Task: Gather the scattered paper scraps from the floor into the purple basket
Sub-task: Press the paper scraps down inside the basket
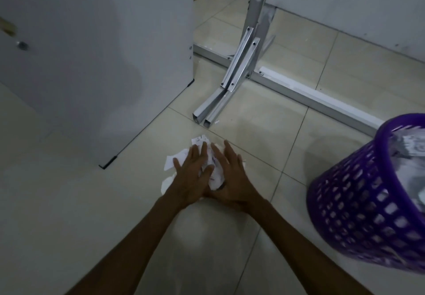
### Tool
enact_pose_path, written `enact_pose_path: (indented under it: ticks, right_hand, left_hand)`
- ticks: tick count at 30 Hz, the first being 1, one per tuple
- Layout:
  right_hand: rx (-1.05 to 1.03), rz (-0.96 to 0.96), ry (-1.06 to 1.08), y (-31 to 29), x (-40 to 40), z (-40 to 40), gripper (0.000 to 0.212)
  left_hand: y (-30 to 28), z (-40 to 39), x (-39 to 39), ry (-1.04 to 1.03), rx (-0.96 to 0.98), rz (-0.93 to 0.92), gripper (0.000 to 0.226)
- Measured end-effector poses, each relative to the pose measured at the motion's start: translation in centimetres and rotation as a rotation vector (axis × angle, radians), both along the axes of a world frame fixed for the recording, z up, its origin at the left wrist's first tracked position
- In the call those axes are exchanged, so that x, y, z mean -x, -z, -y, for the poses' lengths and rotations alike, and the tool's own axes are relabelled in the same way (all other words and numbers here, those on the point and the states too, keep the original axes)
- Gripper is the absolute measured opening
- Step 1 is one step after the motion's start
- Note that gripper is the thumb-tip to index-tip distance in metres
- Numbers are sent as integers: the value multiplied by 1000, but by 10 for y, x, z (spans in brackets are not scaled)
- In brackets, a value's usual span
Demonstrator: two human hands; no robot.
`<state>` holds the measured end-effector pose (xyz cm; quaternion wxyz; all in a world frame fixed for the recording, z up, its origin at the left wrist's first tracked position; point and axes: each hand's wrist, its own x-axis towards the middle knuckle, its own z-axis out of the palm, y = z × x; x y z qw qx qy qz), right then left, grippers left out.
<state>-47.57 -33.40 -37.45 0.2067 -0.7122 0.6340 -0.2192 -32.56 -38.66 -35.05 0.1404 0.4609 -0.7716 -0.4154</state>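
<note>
Near the middle of the frame we have both hands down on a loose heap of crumpled white paper scraps (208,170) lying on the pale tiled floor (69,214). Our left hand (192,177) lies flat over the left side of the heap, and our right hand (232,179) lies flat over the right side. The fingers of both are straight and spread, pointing toward the top of the frame. Neither hand is curled round the paper; they press and corral it, with scraps showing between them and sticking out past the left hand's fingertips and at its left edge.

The purple plastic lattice basket (358,202) stands at the right edge of the frame, well apart from the heap, tilted with its mouth toward the upper left. It already holds crumpled paper.

So the basket lies to the right of the pile, and our right hand is the nearer one. We judge that the coming move needs the two palms to close under the heap and carry it rightward and up over the purple rim. Stray pieces at the heap's far and left edges could slip out.

A grey-white cabinet panel (96,53) fills the upper left, and a silver metal frame foot (232,76) sits just beyond the heap.
</note>
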Motion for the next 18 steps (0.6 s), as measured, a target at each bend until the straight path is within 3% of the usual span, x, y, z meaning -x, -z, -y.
enact_pose_path:
  ticks: [6, 9, 12, 18]
  right_hand:
    - [-26, -10, 28, 5, -12, 2, 101]
    - [44, 61, 98, 9, -19, 2, 77]
    - [57, 221, 189, 7, -19, 2, 60]
    - [252, 259, 279, -4, -10, 9, 25]
  left_hand:
    - [-14, -2, 7, -155, -243, -220, 54]
    - [-16, -2, -1, -272, -340, -413, 51]
    - [-12, 3, -8, -348, -315, -451, 46]
    - [-11, 13, -19, -432, -276, -494, 38]
